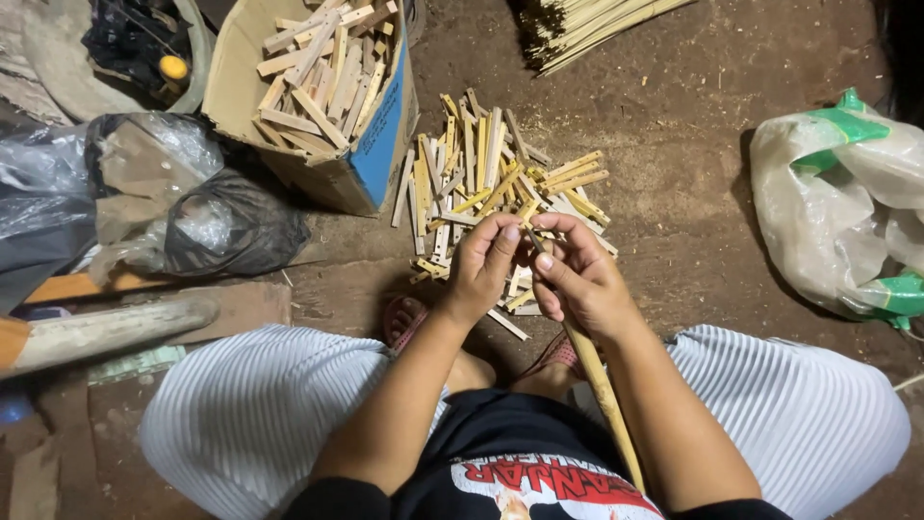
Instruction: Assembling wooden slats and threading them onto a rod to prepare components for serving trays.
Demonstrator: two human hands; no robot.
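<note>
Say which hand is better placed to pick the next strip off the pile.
Probably left. The left hand only pinches the stick tip and sits right over the pile; the right hand grips the stick's shaft.

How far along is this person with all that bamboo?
Done, it seems: the box holds many cut sticks. In hand: both the left hand and the right hand grip one long stick. Left, probably: the loose pile on the floor and a bundle of thin splints beyond.

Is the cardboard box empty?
No, the cardboard box is filled with cut wooden strips.
</note>
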